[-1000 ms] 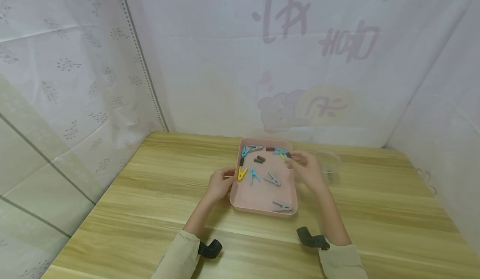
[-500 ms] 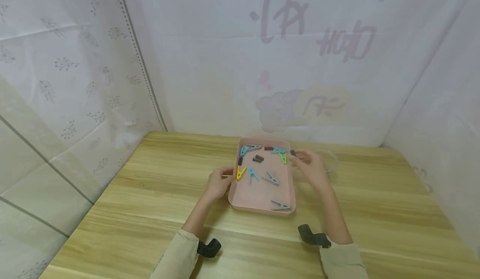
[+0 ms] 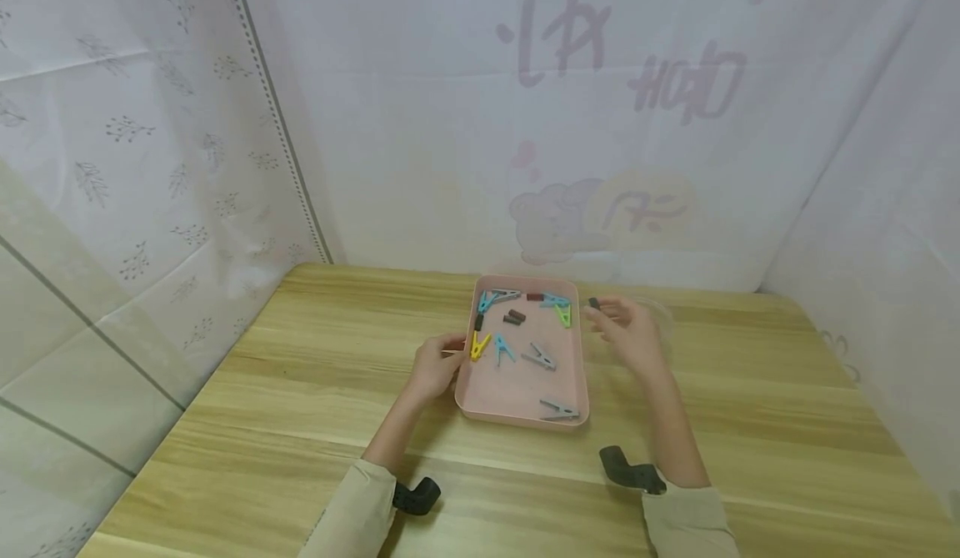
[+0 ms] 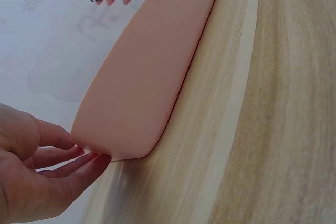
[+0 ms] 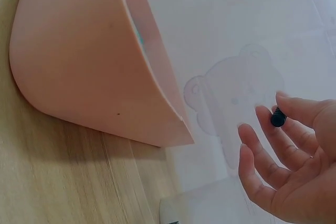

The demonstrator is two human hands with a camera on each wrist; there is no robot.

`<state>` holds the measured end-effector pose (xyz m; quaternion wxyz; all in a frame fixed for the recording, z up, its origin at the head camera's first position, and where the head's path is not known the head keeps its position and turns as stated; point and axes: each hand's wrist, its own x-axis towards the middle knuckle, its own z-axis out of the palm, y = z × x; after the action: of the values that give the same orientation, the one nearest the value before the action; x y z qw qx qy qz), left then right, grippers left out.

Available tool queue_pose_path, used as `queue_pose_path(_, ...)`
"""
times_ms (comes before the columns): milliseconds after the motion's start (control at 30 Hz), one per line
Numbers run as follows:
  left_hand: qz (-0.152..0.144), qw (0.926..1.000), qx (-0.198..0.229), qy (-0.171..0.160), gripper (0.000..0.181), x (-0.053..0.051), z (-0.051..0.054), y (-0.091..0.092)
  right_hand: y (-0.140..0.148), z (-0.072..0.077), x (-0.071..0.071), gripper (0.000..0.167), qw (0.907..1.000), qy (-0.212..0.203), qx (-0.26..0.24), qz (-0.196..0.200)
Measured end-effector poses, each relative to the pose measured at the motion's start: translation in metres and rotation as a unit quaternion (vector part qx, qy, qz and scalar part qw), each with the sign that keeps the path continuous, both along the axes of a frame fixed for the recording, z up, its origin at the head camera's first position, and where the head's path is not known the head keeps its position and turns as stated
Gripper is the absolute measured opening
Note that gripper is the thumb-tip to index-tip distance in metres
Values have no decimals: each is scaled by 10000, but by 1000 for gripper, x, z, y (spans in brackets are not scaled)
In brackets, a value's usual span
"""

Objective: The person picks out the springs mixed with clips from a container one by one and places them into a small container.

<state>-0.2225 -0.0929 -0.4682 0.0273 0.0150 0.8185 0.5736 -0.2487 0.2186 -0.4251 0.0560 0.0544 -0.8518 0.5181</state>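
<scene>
A pink tray [image 3: 487, 404] lies on the table with clothespins inside: yellow [image 3: 479, 347], green [image 3: 564, 316], blue [image 3: 503, 348] and grey [image 3: 540, 358] ones. Small dark cylinders [image 3: 514, 317] lie among them. My left hand [image 3: 437, 367] holds the tray's left edge; in the left wrist view its thumb and fingertips meet the tray's rim. Just right of the tray, my right hand [image 3: 633, 337] is raised, pinching a small black cylinder [image 5: 279, 118] between thumb and fingers. That cylinder looks ribbed in the right wrist view.
A clear round container [image 3: 663, 316] stands behind my right hand, mostly hidden by it. The wooden table [image 3: 300, 391] ends at a pale printed curtain [image 3: 420, 166]. Black camera mounts [image 3: 417, 496] sit at both wrists.
My right hand has moved right, away from the tray's upper right corner, with the black cylinder. The green clothespin now shows fully in the tray. My left hand stays at the tray's edge.
</scene>
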Motion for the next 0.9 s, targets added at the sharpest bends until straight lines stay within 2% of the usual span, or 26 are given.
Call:
queue_pose_path(567,44,10000,1,8,36,1,2,1,10,4,4,47,9997,186,-171,-36)
queue_pose_path(767,53,10000,26,4,36,2,2,0,13,4,6,45,9993,323,8,-203)
queue_pose_path(900,39,10000,79,-21,36,2,2,0,17,5,6,47,9992,237,106,-307)
